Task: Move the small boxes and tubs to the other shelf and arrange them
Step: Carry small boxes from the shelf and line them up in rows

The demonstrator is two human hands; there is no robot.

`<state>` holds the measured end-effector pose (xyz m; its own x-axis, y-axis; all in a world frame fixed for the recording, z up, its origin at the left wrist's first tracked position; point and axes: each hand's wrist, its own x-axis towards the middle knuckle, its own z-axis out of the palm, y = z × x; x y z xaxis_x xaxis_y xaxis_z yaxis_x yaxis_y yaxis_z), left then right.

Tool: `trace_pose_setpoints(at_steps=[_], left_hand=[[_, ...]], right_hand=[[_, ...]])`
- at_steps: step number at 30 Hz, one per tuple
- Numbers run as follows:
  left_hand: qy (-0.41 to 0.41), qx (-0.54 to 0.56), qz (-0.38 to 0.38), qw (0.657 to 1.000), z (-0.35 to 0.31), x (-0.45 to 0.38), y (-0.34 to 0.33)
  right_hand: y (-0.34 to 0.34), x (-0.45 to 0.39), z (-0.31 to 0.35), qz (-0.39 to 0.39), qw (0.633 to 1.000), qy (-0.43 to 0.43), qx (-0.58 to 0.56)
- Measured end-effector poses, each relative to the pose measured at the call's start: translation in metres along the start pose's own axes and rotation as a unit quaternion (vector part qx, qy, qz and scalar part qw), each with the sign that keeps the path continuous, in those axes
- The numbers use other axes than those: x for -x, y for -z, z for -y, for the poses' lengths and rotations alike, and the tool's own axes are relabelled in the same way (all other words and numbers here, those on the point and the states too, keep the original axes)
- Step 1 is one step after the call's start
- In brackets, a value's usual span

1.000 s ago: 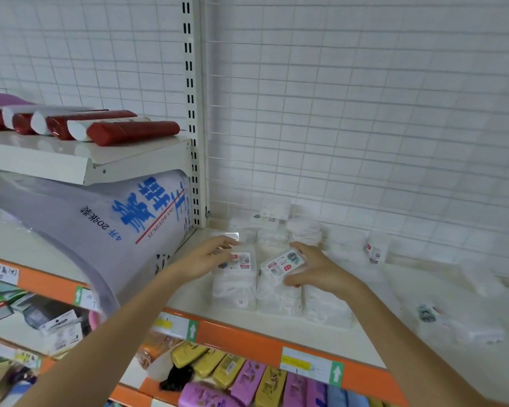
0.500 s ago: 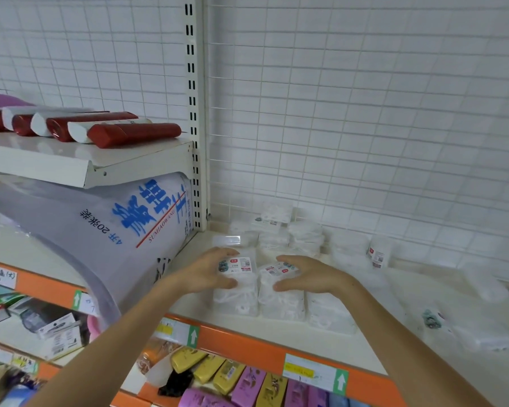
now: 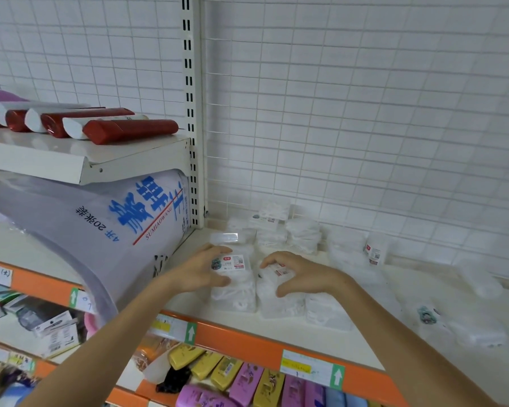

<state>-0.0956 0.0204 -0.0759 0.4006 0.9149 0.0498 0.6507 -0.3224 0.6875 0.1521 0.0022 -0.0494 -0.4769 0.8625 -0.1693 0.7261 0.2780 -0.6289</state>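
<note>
A white shelf (image 3: 321, 330) with an orange front edge crosses the lower half of the frame, backed by a white wire grid (image 3: 365, 113). At the left, a big pale bag (image 3: 106, 239) with blue lettering leans under an upper shelf (image 3: 71, 160) that carries red and white tubes (image 3: 130, 131).

Small clear boxes sit in a loose group at the frame's centre, more stacked behind them toward the grid, and a few lie scattered at the right. In the front row, the left hand (image 3: 202, 270) grips the left box (image 3: 234, 277): its thumb curls round the near left side and its fingers lie over the far top edge, so the labelled lid shows between them. Just beside it, touching or nearly so, the right box (image 3: 276, 295) is held by the right hand (image 3: 301, 274), fingers arched over the top with the tips at its far left corner and the thumb pressed on the near side. A third box (image 3: 326, 314) stands right of that one, under the right wrist. A tub (image 3: 375, 251) with a label stands upright near the grid, well apart from both hands.
</note>
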Motion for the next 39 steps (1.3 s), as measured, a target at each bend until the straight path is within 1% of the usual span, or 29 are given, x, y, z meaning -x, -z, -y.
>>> trace_pose_setpoints(at_steps=[3, 5, 7, 13, 15, 17, 21, 25, 27, 31, 33, 36, 39], left_hand=[[0.002, 0.0, 0.003, 1.0, 0.0, -0.001, -0.003], [0.005, -0.005, 0.008, 1.0, 0.0, -0.001, -0.004], [0.008, -0.01, 0.011, 1.0, 0.0, 0.0, -0.003], [0.006, -0.015, 0.015, 1.0, 0.001, 0.0, 0.001], [0.006, -0.012, 0.013, 1.0, 0.003, -0.001, 0.002], [-0.004, -0.021, 0.003, 1.0, 0.003, -0.001, 0.004], [-0.027, -0.058, -0.052, 0.997, 0.001, -0.002, 0.008], [-0.043, -0.081, -0.131, 0.987, -0.003, 0.001, 0.013], [-0.085, -0.081, -0.164, 0.979, -0.012, 0.006, 0.013], [-0.191, -0.088, -0.208, 0.955, -0.039, 0.025, -0.006], [-0.219, -0.079, -0.198, 0.952, -0.052, 0.031, -0.024], [-0.247, -0.039, -0.143, 0.958, -0.074, 0.031, -0.061], [-0.272, -0.02, -0.102, 0.957, -0.108, 0.028, -0.112]], right_hand=[[-0.01, -0.001, 0.002, -0.086, 0.996, 0.016, -0.013], [-0.013, -0.001, 0.004, -0.115, 0.993, 0.016, 0.003], [-0.012, 0.001, 0.004, -0.113, 0.993, -0.002, 0.025], [-0.006, 0.007, 0.003, -0.124, 0.98, -0.113, 0.104], [-0.006, 0.008, 0.002, -0.136, 0.977, -0.118, 0.114], [-0.007, 0.008, 0.0, -0.149, 0.978, -0.105, 0.097], [-0.002, 0.019, 0.0, -0.194, 0.976, -0.071, 0.071], [0.01, 0.049, -0.003, -0.269, 0.955, -0.03, 0.122], [0.014, 0.075, -0.008, -0.31, 0.94, -0.016, 0.143], [0.008, 0.139, -0.026, -0.362, 0.925, -0.024, 0.116], [0.003, 0.174, -0.04, -0.375, 0.92, -0.046, 0.102], [-0.008, 0.229, -0.062, -0.387, 0.913, -0.085, 0.101], [-0.021, 0.29, -0.082, -0.418, 0.895, -0.132, 0.087]])
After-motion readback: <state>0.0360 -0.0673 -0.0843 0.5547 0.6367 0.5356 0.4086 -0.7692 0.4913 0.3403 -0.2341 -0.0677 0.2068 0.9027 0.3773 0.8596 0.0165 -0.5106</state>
